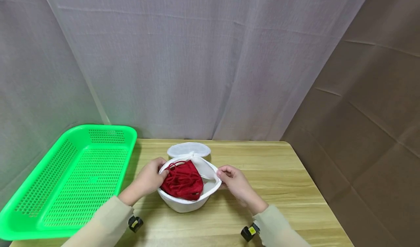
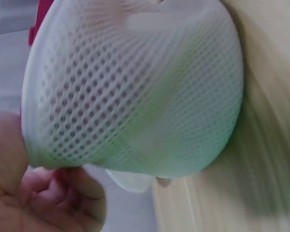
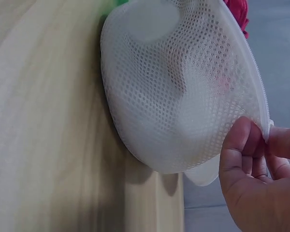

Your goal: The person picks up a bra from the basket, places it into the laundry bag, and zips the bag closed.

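Note:
A white mesh laundry bag [image 1: 183,206] with a zipped rim stands on the table, its mouth spread wide. Inside it lies a bundled red garment [image 1: 185,183] with thin cords on top. My left hand [image 1: 149,176] pinches the bag's left rim between thumb and fingers, the thumb beside the red cloth. On the opposite side my right hand [image 1: 237,183] pinches the rim at the zipper edge. In the right wrist view the right hand's [image 3: 261,179] thumb and forefinger meet on that edge. A white oval piece [image 1: 189,149] sits behind the bag's mouth; whether it is attached is unclear.
A large green plastic basket [image 1: 129,159] with perforated walls stands at the left of the wooden table [image 1: 269,181]. Grey cloth [image 1: 183,75] hangs behind the table, and a brown sheet [image 1: 370,130] rises along the right side.

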### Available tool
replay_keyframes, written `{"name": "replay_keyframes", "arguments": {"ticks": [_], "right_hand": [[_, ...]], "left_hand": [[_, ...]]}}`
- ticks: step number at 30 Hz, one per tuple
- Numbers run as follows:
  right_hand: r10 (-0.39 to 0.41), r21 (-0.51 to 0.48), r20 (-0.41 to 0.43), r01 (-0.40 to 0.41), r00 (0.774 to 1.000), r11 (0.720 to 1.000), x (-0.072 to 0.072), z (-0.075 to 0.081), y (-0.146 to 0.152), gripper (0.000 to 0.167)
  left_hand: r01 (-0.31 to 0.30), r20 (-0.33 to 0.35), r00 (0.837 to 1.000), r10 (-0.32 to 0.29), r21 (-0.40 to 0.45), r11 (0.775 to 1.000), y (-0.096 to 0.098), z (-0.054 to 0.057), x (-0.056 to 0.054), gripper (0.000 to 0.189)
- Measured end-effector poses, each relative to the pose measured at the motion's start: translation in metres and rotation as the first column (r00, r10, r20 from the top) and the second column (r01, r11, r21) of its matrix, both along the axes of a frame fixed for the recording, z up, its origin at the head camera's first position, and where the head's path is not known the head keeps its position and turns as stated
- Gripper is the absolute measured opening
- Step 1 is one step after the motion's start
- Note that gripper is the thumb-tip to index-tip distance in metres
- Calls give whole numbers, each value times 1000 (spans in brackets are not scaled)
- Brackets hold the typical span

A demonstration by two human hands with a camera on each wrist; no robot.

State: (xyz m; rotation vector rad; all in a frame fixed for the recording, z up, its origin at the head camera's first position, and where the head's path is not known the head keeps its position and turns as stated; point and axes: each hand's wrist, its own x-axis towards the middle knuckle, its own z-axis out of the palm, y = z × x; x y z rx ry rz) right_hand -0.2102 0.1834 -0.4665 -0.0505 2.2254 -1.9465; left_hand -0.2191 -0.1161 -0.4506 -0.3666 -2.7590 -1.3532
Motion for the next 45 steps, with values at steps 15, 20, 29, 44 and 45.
{"name": "replay_keyframes", "arguments": {"ticks": [15, 20, 29, 44, 45], "right_hand": [[-105, -17, -96, 104, 990, 994, 0, 22, 3, 13], [-93, -23, -79, 92, 993, 996, 1, 19, 3, 16], [-57, 7, -48, 58, 997, 998, 3, 15, 4, 19], [-28, 47, -39, 30, 999, 998, 5, 9, 9, 19], [-29, 47, -36, 31, 999, 998, 6, 9, 10, 19]], "left_hand": [[-194, -160, 969, 187, -27, 981, -9, 9, 1, 11], [-55, -9, 998, 56, 48, 997, -6, 7, 2, 10], [16, 57, 998, -20, 73, 997, -8, 8, 1, 11], [-62, 116, 992, 53, 74, 995, -6, 16, -49, 34], [-74, 135, 989, 65, 66, 995, -5, 15, -52, 36]]}}
